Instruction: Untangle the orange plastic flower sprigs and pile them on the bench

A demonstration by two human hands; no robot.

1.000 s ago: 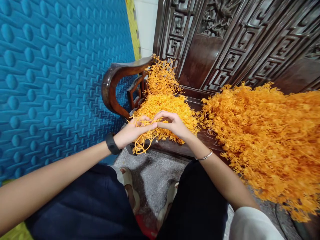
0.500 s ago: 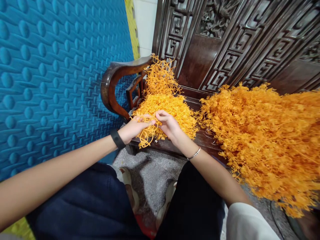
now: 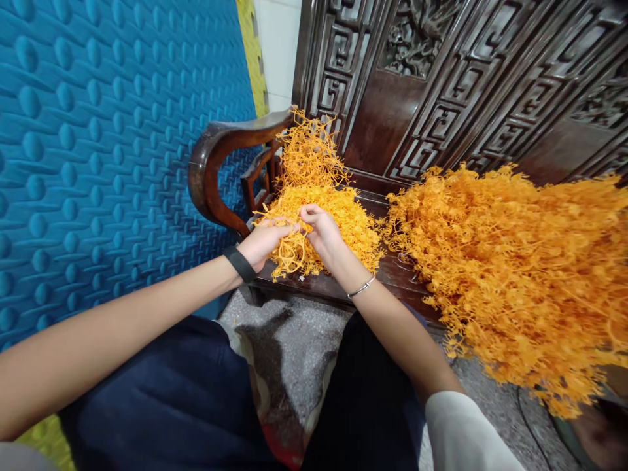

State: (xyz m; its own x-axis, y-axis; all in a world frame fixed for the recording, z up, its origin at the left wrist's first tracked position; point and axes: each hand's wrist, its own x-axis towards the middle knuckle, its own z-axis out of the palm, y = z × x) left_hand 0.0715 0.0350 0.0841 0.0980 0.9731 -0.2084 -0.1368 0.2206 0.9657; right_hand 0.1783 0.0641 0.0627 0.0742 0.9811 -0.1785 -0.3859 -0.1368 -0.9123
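Glossy wooden bench back [image 3: 385, 121], matt plastic-looking strands [image 3: 291, 254], bumpy foam-like mat [image 3: 122, 163], shiny metal bangle [image 3: 366, 285].

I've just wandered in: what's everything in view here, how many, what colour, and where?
Loose strands: several, orange, left hand
Orange heaps: three; small at seat back, medium before it, large right
Bench: one, dark brown, carved back, centre to right
Textured mat: one, blue, left
Edging: yellow, top centre and bottom left
Tiles: white, top centre
Floor: speckled grey, below bench
Cable: black, lower right
Unclear item: red, bottom centre
Wristband: one, black, left wrist
Bangle: one, silver, right wrist
Trousers: dark blue, bottom
Sleeve: pale, lower right
Hands: two, left and right, at medium heap
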